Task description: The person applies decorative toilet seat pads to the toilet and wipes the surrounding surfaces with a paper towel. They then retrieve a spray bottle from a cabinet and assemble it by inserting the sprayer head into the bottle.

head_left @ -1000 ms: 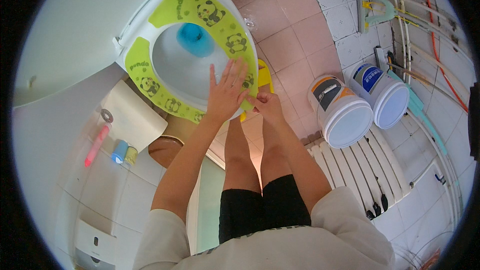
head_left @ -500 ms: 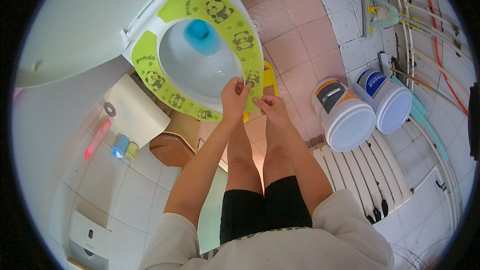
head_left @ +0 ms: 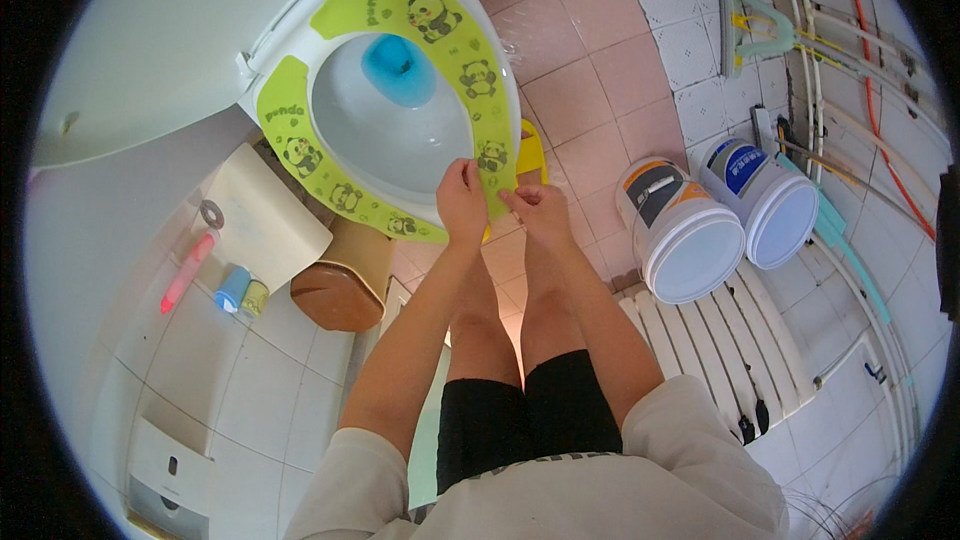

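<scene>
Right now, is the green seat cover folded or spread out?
Spread out: the green seat cover curves along both sides of the toilet seat. I can't tell if its front corner lies flat.

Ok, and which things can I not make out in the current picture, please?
All in the head view:
Left hand: its back hides whether it grips the green seat cover.
Yellow object: partly hidden behind the toilet; its kind is unclear.
Raised lid: cut off by the top edge.
Person's feet: covered by the left hand, right hand and toilet.
</scene>
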`<action>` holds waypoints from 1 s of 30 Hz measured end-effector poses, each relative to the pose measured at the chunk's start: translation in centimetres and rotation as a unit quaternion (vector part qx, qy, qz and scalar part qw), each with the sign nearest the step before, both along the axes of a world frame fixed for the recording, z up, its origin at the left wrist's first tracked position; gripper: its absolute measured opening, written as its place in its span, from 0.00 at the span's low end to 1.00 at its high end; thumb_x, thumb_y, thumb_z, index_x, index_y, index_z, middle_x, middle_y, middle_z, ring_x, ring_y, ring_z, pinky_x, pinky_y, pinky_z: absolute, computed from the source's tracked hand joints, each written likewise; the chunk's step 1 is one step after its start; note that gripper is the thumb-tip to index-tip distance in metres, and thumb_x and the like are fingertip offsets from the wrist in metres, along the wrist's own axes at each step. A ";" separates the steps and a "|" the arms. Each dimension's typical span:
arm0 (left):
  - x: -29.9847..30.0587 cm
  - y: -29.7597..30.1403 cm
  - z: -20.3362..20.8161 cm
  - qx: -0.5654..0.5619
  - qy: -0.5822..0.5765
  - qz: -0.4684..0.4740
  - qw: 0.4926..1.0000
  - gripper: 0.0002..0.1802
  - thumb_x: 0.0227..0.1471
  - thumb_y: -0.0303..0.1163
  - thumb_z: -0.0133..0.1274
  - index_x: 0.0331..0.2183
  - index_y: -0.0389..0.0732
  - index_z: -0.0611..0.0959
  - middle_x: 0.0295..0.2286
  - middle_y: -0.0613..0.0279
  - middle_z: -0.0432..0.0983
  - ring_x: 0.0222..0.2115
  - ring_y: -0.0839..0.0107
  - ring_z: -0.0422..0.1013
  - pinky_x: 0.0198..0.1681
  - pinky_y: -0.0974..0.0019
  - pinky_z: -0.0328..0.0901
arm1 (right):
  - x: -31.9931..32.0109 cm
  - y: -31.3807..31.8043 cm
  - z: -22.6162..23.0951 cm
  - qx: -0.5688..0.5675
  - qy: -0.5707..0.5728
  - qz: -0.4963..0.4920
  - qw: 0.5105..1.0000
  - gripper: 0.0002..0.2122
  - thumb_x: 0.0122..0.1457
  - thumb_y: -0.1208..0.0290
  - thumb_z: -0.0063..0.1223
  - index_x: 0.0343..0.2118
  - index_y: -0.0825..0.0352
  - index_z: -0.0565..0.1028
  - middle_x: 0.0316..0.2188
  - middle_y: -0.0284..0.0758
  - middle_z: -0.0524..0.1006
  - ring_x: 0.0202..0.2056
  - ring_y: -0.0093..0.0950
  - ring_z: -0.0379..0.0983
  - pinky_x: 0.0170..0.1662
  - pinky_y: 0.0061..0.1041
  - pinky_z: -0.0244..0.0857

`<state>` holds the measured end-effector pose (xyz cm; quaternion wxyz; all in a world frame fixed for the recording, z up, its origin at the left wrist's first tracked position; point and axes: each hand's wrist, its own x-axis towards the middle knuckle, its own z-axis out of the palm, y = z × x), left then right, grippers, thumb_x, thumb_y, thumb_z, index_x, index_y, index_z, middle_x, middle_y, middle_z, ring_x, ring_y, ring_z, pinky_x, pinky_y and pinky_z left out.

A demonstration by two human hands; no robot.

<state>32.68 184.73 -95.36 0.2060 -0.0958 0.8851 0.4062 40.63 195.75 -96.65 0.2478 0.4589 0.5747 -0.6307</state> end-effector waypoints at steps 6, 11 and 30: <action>-0.6 0.5 1.2 -0.111 -0.103 -0.041 0.988 0.11 0.51 0.37 0.56 0.28 0.38 0.79 0.21 0.55 0.76 0.23 0.53 0.72 0.26 0.58 0.65 | -1.0 1.4 1.2 0.268 -0.016 0.227 0.936 0.14 0.53 0.68 0.58 0.42 0.63 0.75 0.26 0.38 0.78 0.30 0.37 0.76 0.34 0.36 0.68; 1.7 0.7 1.0 -0.049 -0.086 0.042 0.994 0.11 0.45 0.34 0.61 0.28 0.36 0.81 0.20 0.56 0.76 0.21 0.61 0.72 0.27 0.62 0.65 | -7.6 2.6 3.6 0.398 0.185 0.193 0.877 0.16 0.53 0.72 0.55 0.46 0.62 0.72 0.33 0.37 0.77 0.38 0.36 0.74 0.41 0.35 0.67; -1.7 -1.6 2.2 -0.074 0.174 -0.254 0.948 0.22 0.56 0.27 0.42 0.53 0.35 0.71 0.51 0.45 0.68 0.49 0.49 0.66 0.49 0.54 0.61 | -7.1 0.8 2.4 0.199 0.201 0.784 0.552 0.22 0.56 0.69 0.45 0.55 0.63 0.67 0.60 0.35 0.62 0.61 0.30 0.55 0.63 0.45 0.49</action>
